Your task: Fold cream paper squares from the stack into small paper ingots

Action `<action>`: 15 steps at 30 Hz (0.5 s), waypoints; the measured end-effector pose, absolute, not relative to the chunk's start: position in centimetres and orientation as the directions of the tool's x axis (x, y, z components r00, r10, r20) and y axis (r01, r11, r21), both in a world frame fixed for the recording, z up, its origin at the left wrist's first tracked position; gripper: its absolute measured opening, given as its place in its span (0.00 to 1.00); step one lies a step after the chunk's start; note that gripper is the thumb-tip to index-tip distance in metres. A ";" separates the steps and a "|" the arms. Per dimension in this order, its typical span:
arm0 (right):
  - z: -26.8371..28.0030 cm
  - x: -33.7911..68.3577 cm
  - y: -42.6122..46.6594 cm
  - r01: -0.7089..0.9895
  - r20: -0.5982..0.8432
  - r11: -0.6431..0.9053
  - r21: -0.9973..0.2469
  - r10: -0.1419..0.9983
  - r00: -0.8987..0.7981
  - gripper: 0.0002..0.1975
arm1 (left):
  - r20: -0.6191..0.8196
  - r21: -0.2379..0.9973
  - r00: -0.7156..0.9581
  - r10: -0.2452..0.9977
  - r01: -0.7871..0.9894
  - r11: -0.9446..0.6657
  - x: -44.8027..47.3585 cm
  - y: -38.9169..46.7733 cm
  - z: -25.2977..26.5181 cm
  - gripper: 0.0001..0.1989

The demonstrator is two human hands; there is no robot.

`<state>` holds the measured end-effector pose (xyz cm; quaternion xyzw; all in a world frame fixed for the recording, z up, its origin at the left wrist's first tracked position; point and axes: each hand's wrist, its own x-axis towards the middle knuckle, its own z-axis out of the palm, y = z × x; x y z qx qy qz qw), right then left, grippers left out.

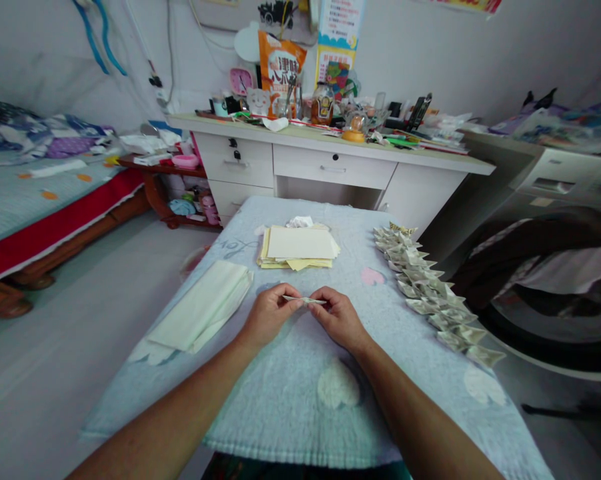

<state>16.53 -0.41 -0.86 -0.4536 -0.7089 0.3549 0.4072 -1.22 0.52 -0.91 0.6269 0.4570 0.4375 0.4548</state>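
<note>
While the left hand [274, 312] and right hand [339, 319] pinched the folded paper [306, 301] by its left and right ends over the bench [280, 407], light, even pressure seemed best.

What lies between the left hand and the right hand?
A small folded paper, pinched by the left hand and right hand, shows there in the head view.

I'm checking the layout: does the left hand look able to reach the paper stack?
Probably yes: only cloth lies between left hand and paper stack, though that hand holds a folded paper.
</note>
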 end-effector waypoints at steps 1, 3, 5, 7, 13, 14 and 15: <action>-0.8 16.6 -0.4 0.356 0.254 0.334 -0.872 0.933 -0.254 0.06 | 0.134 0.967 0.197 0.971 0.189 -0.172 -1.2 0.5 -0.8 0.08; -0.7 16.6 -0.4 0.368 0.269 0.347 -0.863 0.931 -0.249 0.07 | 0.140 0.959 0.205 0.969 0.213 -0.184 -1.2 0.3 -0.6 0.08; -0.6 16.7 -0.5 0.381 0.292 0.373 -0.846 0.922 -0.253 0.07 | 0.152 0.952 0.231 0.961 0.228 -0.206 -1.1 0.2 -0.4 0.08; -0.6 16.7 -0.5 0.387 0.312 0.400 -0.831 0.911 -0.272 0.07 | 0.165 0.941 0.260 0.951 0.248 -0.231 -1.0 0.2 -0.2 0.09; -0.4 16.3 -0.6 0.328 0.287 0.383 -0.863 0.908 -0.306 0.06 | 0.159 0.941 0.246 0.956 0.256 -0.222 -1.4 0.5 -0.4 0.09; -0.3 16.3 -0.6 0.311 0.280 0.372 -0.874 0.911 -0.302 0.06 | 0.152 0.945 0.247 0.957 0.249 -0.214 -1.4 0.5 -0.4 0.09; -0.3 16.3 -0.6 0.299 0.279 0.366 -0.881 0.913 -0.297 0.06 | 0.147 0.947 0.246 0.958 0.245 -0.208 -1.4 0.4 -0.4 0.09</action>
